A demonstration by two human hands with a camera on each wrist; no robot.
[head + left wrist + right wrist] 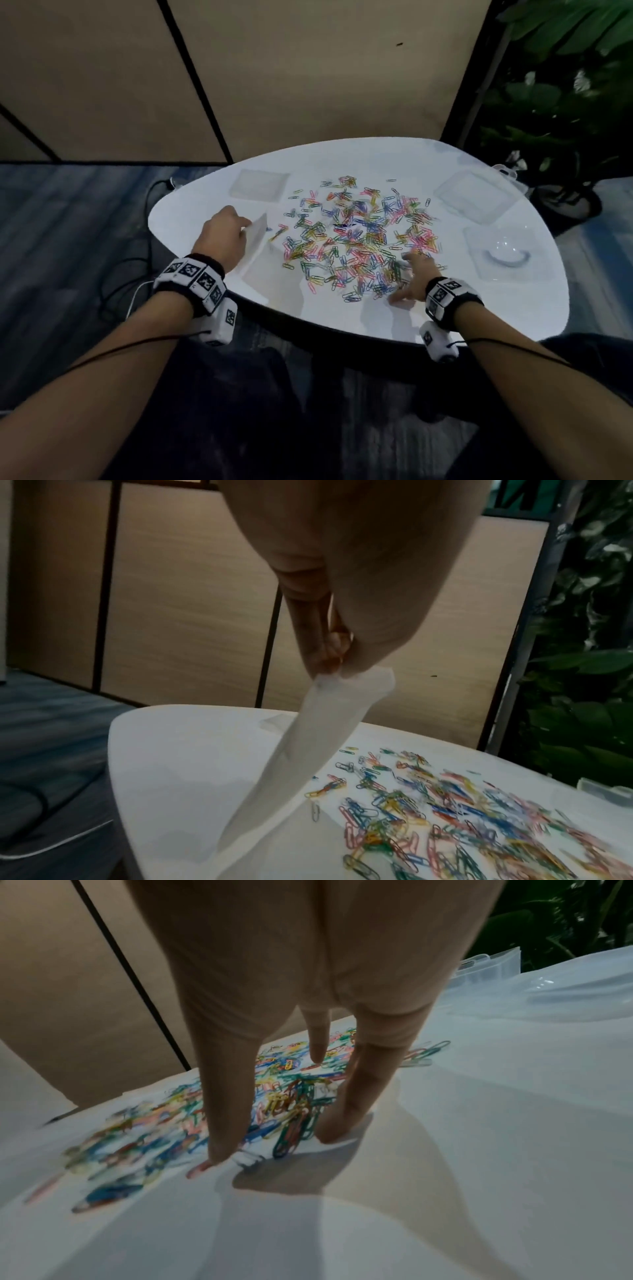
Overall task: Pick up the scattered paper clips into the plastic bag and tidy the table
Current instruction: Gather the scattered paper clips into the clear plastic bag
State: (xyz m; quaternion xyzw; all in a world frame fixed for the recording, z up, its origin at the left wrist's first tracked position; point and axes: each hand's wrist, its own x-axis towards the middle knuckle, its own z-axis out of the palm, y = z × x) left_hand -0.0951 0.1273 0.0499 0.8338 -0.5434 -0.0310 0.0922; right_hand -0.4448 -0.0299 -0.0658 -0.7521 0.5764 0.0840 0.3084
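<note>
Many coloured paper clips [359, 236] lie scattered over the middle of the white table [342, 157]. My left hand [222, 236] pinches the top edge of a white plastic bag [255, 243] at the pile's left side. The bag [308, 750] hangs from that pinch [329, 666] down to the tabletop. My right hand [414, 277] is at the pile's near right edge, its fingers spread and straight. In the right wrist view its fingertips [219, 1153] touch the table on either side of a clump of clips [294, 1118].
Three clear plastic boxes or lids lie on the table: back left [260, 183], back right [476, 195], right [507, 253]. A potted plant [565, 102] stands past the right edge. Cables [137, 267] run on the floor at the left. Beige partition panels stand behind.
</note>
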